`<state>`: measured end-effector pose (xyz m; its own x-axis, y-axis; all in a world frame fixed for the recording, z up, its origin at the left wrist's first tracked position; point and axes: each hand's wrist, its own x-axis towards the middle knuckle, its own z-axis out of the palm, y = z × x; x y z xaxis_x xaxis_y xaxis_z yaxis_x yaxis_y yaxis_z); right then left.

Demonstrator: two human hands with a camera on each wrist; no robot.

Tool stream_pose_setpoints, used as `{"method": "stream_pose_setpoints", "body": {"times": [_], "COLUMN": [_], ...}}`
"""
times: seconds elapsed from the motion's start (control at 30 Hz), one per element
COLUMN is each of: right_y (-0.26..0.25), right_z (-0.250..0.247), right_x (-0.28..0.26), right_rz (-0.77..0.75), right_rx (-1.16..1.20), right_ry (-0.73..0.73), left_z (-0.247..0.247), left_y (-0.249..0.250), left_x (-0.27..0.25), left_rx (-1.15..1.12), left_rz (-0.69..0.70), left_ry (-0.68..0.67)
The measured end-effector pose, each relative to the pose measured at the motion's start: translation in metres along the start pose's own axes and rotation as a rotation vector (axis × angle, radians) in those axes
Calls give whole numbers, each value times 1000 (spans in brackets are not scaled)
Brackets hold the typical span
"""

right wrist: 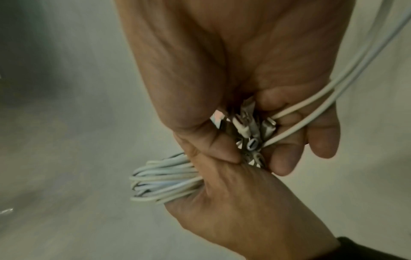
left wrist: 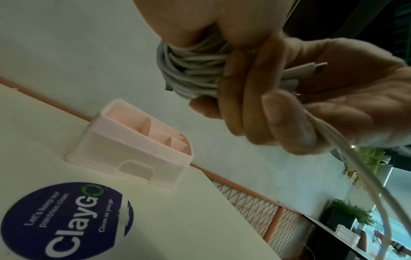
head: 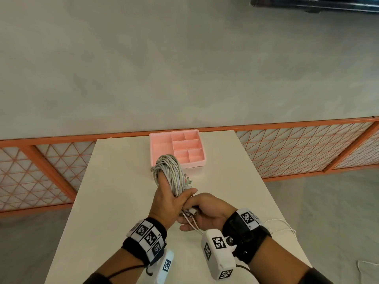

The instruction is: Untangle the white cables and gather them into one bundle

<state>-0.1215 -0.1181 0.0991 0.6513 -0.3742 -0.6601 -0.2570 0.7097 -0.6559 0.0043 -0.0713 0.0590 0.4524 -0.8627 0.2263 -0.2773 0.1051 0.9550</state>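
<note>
A thick coil of white cables (head: 171,173) is wound round the fingers of my left hand (head: 170,199), which holds it upright above the table with the thumb curled over the loops. Just to its right, my right hand (head: 205,210) grips the cable ends. In the right wrist view several metal connectors (right wrist: 251,133) bunch between its curled fingers, and the coil (right wrist: 160,183) juts out from the left hand (right wrist: 244,211). Two loose strands (head: 192,224) run from the right hand toward the table's right side. The left wrist view shows the coil (left wrist: 189,70) close up.
A pink divided organiser tray (head: 162,146) stands at the far end of the white table (head: 123,191), just behind the coil. A round blue sticker (left wrist: 66,219) lies on the tabletop. Orange mesh railing (head: 297,144) runs behind the table. A slack cable (head: 283,224) lies near the right edge.
</note>
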Motion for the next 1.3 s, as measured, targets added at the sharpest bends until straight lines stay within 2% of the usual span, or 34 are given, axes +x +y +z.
{"method": "stream_pose_setpoints", "body": {"times": [0.2, 0.27, 0.37, 0.47, 0.6, 0.73, 0.87, 1.03, 1.3], "right_y": [-9, -11, -15, -20, -26, -27, -23, -22, -26], "right_z": [-3, -2, 0, 0, 3, 10, 9, 10, 8], "right_x": [-10, -11, -12, -10, -12, -14, -15, -15, -24], "right_rz": [10, 29, 66, 119, 131, 32, 20, -55, -79], "right_rx": [140, 134, 91, 30, -74, 14, -236, -370, -401], "right_ry": [-23, 4, 42, 40, 34, 58, 150, 220, 204], "left_z": [-10, -16, -24, -27, -29, -26, -20, -16, -16], "left_y": [-1, -4, -9, -19, -30, -31, -31, -24, -19], "left_x": [-4, -6, -8, -8, -5, -2, -3, -8, -3], "left_rx": [24, 43, 62, 226, 395, 500, 530, 531, 614], "left_rz": [80, 105, 38, 10, 131, 325, 430, 453, 442], "left_ry": [-95, -187, -382, -476, -520, -479, -388, -276, -298]}}
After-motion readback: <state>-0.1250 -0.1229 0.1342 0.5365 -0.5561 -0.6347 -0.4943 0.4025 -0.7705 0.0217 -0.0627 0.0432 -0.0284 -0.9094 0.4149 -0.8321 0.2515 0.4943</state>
